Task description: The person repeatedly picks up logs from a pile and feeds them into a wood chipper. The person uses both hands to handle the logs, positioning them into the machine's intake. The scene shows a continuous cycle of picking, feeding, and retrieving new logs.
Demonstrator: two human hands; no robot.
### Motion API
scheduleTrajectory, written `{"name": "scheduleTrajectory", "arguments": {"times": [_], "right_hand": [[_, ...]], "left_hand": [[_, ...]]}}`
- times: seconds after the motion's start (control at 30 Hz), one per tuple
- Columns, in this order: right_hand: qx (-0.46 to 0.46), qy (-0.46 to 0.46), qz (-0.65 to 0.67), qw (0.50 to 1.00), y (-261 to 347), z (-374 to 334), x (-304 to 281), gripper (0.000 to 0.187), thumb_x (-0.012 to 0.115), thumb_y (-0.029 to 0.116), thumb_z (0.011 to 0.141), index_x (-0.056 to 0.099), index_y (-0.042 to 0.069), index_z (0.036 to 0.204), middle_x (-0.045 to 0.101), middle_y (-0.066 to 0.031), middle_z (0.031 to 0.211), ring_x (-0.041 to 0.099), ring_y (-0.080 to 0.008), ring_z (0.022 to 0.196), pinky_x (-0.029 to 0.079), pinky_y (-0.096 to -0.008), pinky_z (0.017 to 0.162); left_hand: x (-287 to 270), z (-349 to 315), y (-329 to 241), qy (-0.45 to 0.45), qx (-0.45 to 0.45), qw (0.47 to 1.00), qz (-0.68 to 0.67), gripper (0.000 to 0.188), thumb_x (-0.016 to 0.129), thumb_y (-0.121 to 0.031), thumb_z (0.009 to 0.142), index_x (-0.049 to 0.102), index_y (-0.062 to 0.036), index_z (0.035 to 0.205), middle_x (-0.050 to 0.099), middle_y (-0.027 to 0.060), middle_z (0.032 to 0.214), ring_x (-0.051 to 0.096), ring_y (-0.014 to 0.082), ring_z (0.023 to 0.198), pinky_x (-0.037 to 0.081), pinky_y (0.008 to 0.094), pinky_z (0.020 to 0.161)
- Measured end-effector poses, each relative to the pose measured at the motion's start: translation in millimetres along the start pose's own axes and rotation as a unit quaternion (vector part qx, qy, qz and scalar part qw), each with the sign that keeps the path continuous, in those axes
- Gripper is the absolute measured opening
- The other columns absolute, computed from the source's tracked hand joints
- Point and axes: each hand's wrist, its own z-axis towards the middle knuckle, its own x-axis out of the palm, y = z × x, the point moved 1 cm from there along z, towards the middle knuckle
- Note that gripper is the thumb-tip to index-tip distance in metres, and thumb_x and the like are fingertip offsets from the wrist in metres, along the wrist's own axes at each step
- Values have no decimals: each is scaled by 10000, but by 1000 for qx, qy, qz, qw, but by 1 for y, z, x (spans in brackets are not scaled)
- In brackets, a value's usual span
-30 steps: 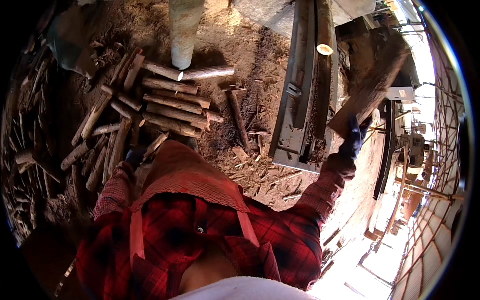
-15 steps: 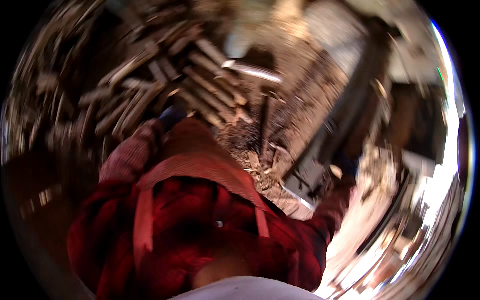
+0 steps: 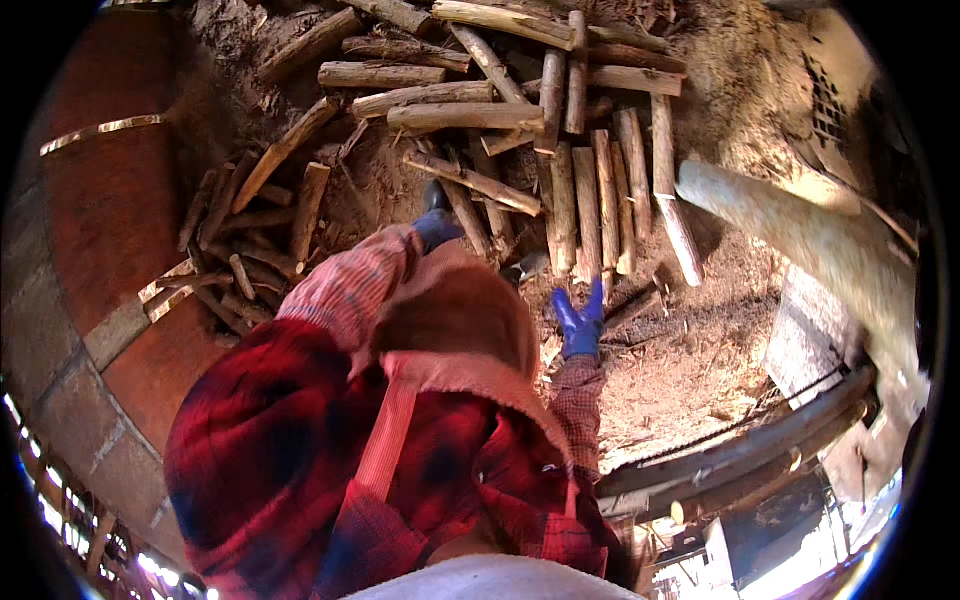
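Right hand (image 3: 579,325) released, just beside a row of logs (image 3: 588,205).
The right hand, in a blue glove, has its fingers spread toward the near ends of the row; contact cannot be confirmed. The left hand (image 3: 437,230), also gloved in blue, is located at the upper edge of the orange apron (image 3: 455,315), near a slanting log (image 3: 467,218); its grip cannot be determined. The row lies side by side on the dirt floor (image 3: 650,400), ahead of the person. Beyond it and to its left, crosswise logs (image 3: 466,117) lie partly overlapping. Farther left, a pile of short sticks (image 3: 241,277) adjoins a red-brown surface (image 3: 110,230). To the right, a thick grey post (image 3: 800,232) appears tilted, above a long dark rail (image 3: 730,450).
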Motion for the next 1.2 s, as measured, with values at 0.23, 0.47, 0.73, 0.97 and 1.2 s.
{"name": "scheduleTrajectory", "arguments": {"times": [0.23, 0.47, 0.73, 0.97, 1.2], "right_hand": [[204, 37, 184, 961, -49, 323, 181, 564, 651, 316, 855, 465, 59, 1322, 512, -100, 1279, 471, -248, 1181, 376, -386, 997], [254, 9, 163, 953, -76, 513, 285, 611, 560, 505, 853, 461, 158, 1346, 523, -87, 1313, 480, -307, 1195, 351, -508, 982], [60, -45, 49, 996, -75, 337, 291, 555, 708, 338, 816, 512, 43, 1243, 555, -116, 1204, 537, -248, 1053, 432, -398, 963], [70, 159, 164, 971, -33, 68, 351, 534, 753, 262, 786, 525, 14, 1201, 578, -61, 1099, 566, -170, 971, 477, -308, 851], [280, 220, 485, 799, 17, 17, 208, 485, 619, 377, 883, 521, 53, 1231, 620, -76, 1042, 604, -206, 909, 504, -346, 814]], "left_hand": [[-44, -26, 84, -108, -257, 776, -566, 297, 636, -273, 879, 606, -59, 1083, 626, 37, 910, 575, 133, 763, 465, 276, 654], [-19, -35, 159, -205, -342, 702, -589, 477, 676, -255, 854, 525, -16, 1238, 637, 74, 1017, 604, 162, 848, 477, 266, 724], [-44, 58, 95, -149, -302, 647, -684, 392, 638, -327, 867, 580, -26, 1112, 656, 102, 986, 638, 239, 833, 538, 379, 710], [-117, 10, 55, -39, -304, 563, -767, 452, 647, -435, 809, 604, -29, 1003, 653, 121, 862, 635, 249, 707, 536, 390, 691], [-50, -94, -120, 54, -142, 880, -451, 513, 673, -285, 847, 506, -1, 1239, 613, 87, 1091, 615, 180, 905, 516, 331, 786]]}}
